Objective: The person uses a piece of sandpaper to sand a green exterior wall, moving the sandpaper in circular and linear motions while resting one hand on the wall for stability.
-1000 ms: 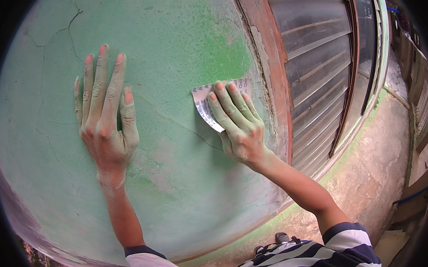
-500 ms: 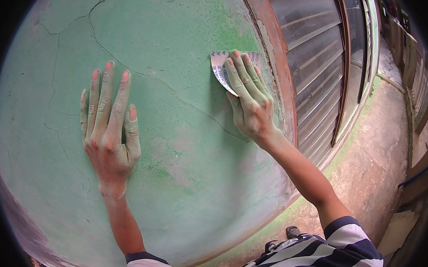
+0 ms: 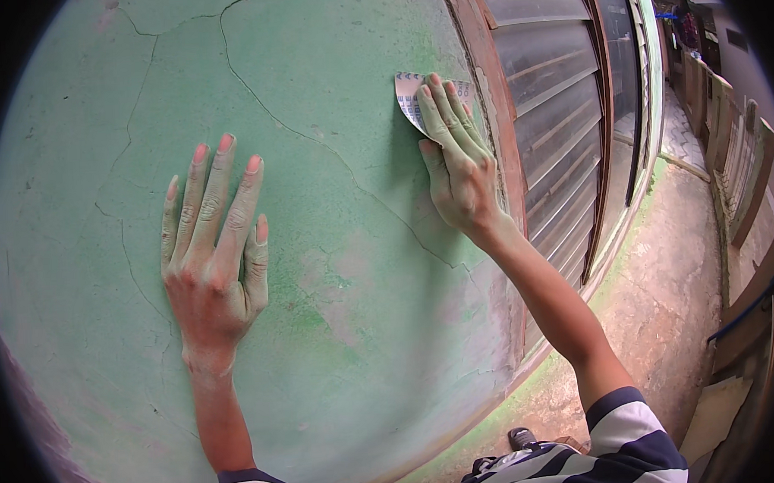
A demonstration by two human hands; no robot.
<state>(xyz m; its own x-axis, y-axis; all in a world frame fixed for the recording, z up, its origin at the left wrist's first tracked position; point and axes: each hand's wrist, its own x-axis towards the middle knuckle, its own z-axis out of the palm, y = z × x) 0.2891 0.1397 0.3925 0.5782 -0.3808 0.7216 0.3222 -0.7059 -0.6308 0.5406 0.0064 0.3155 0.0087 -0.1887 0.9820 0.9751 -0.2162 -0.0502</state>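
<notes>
We see the pale printed sheet (image 3: 408, 94) at the upper centre-right of the frame, flat beneath the fingers of our right hand (image 3: 463, 165) against the green wall (image 3: 367, 380). Its right edge lies just beside the reddish-brown window frame (image 3: 502, 137); its lower left edge curves off the wall. Our fingers cover too much to tell its long axis. The right grip holds the sheet, fingers nearly straight and together, pointing up and slightly left, thumb low by the sheet's curved edge, forearm slanting up from the lower right. Our left hand (image 3: 214, 266), farther off at centre-left, rests empty on the wall, fingers spread upward.
</notes>
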